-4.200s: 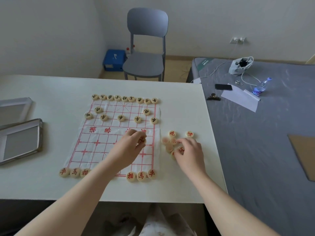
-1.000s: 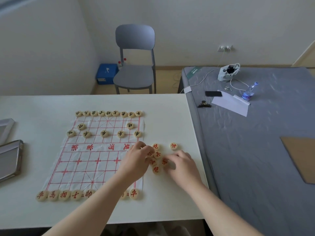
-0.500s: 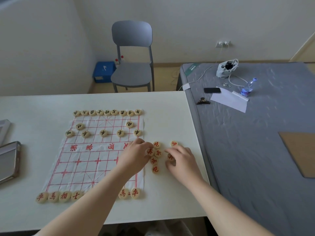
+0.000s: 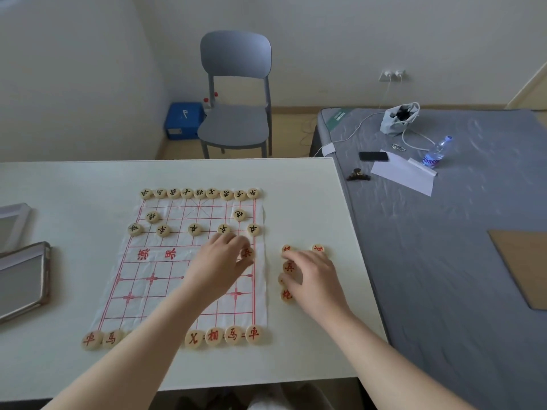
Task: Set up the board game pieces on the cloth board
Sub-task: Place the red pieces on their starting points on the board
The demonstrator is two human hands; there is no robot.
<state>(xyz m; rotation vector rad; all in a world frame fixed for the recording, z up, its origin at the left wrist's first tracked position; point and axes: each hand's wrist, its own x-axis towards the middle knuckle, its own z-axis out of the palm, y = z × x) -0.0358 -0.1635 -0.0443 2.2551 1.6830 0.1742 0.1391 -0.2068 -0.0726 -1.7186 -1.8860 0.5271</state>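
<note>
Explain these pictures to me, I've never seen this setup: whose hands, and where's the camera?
No machine: a person works bare-handed, and every picture comes from a camera on their head, looking down. On the white table lies a cloth board for Chinese chess. On its far side stand black-marked pieces; red-marked pieces line the near edge. The left hand pinches one red piece over the board's right edge. The right hand covers the loose red pieces beside the cloth; whether it holds one is hidden.

cloth board (image 4: 142,291): white, red grid | black-character pieces (image 4: 194,229): cream | red-character pieces (image 4: 253,333): cream | chair (image 4: 236,125): grey-blue
</note>
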